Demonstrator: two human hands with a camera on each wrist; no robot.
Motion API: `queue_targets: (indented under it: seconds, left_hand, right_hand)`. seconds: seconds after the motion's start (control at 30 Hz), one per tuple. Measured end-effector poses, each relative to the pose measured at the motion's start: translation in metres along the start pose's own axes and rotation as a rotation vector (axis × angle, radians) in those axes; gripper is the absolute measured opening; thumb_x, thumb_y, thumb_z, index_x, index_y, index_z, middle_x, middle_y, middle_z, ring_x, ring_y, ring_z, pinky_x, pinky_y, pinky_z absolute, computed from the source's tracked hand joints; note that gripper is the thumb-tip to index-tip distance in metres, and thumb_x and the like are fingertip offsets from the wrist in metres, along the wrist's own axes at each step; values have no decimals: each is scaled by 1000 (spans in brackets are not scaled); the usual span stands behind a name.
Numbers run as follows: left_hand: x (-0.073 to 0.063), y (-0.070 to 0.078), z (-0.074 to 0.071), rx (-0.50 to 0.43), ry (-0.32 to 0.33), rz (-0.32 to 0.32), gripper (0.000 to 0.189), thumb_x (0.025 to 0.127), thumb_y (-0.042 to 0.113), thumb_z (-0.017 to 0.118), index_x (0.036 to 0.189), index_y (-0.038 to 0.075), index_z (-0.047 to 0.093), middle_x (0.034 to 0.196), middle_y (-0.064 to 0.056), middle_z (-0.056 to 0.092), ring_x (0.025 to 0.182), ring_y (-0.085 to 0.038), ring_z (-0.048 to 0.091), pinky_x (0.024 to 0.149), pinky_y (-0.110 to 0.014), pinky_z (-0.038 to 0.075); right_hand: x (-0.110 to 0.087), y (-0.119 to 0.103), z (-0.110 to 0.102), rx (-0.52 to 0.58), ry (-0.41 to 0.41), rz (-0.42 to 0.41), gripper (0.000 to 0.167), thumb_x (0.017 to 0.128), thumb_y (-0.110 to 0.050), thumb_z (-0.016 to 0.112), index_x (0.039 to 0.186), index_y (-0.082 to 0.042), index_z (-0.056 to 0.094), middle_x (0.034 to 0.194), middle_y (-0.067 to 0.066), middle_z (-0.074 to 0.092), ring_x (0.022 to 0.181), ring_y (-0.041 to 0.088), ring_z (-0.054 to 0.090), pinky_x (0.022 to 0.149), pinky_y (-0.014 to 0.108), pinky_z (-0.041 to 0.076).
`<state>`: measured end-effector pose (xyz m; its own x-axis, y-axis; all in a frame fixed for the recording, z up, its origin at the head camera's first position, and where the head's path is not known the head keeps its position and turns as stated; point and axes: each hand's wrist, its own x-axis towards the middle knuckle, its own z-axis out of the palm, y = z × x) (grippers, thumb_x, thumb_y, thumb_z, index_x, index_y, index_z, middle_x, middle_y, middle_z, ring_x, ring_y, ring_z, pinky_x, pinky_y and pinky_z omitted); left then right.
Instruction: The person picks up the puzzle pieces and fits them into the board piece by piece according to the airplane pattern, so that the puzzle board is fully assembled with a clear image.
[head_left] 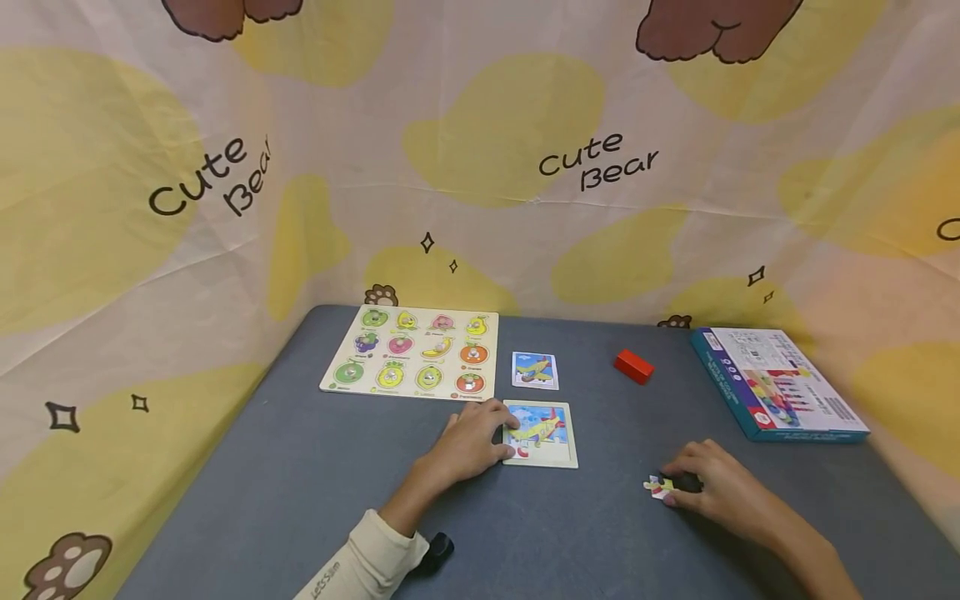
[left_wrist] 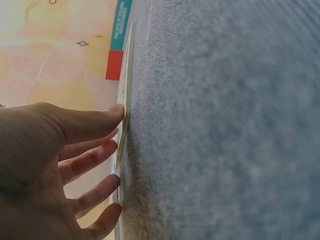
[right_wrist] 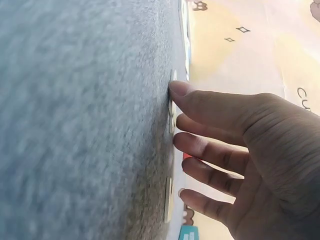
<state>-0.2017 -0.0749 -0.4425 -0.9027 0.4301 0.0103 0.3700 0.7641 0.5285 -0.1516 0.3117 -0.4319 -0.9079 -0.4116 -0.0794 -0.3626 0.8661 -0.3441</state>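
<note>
My left hand (head_left: 468,437) holds the left side of a small framed jigsaw puzzle (head_left: 558,454) with a yellow airplane picture. In the left wrist view, the thumb (left_wrist: 95,125) lies against the puzzle's pale edge (left_wrist: 126,95), and the fingers spread beside it. Over to the right, my right hand (head_left: 720,492) pinches a small colourful puzzle piece (head_left: 657,487) between thumb and index finger, at the tabletop. In the right wrist view, another flat pale piece (right_wrist: 168,200) lies below the held one. A card (head_left: 535,371) with an airplane picture lies just behind the framed puzzle.
A fruit board (head_left: 416,354) lies at the back left. At the back right are a red block (head_left: 633,367) and a teal-edged box (head_left: 780,383). A black object (head_left: 438,550) is beside the left sleeve. Patterned cloth (head_left: 480,150) hangs around the grey table (head_left: 300,500).
</note>
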Motion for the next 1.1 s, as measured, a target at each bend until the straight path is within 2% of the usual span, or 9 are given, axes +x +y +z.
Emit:
queue_targets:
  seconds: [0.17,0.67,0.83,1.1]
  left_hand:
    - [2,0,1,20,5,-1,33,94,25,82,126,16,76,132,-2,65,125,-29,54,90,-46,40]
    - [3,3,0,20,16,-2,32,93,24,83,123,15,77,131,-2,65,124,-29,55,88,-46,40]
    - [2,3,-1,17,19,4,32,93,24,82,124,15,77,130,-2,66,126,-31,55,90,-48,41]
    - [1,3,-1,8,25,9,32,94,26,82,123,14,76,131,-2,66,125,-30,55,92,-50,42]
  right_hand:
    - [-4,2,1,-6,29,1,25,89,-45,84,104,-25,80,104,-15,64,97,11,53,82,32,51]
    - [-5,0,-1,-37,12,38,18,88,-43,84,99,-30,79,101,-16,63,100,13,54,85,40,53]
    - [-5,0,-2,-11,-20,61,17,90,-43,83,100,-30,79,101,-15,62,99,11,52,83,36,52]
    - [-6,2,-3,15,-27,57,19,89,-43,83,101,-30,78,99,-15,60,96,8,50,81,31,50]
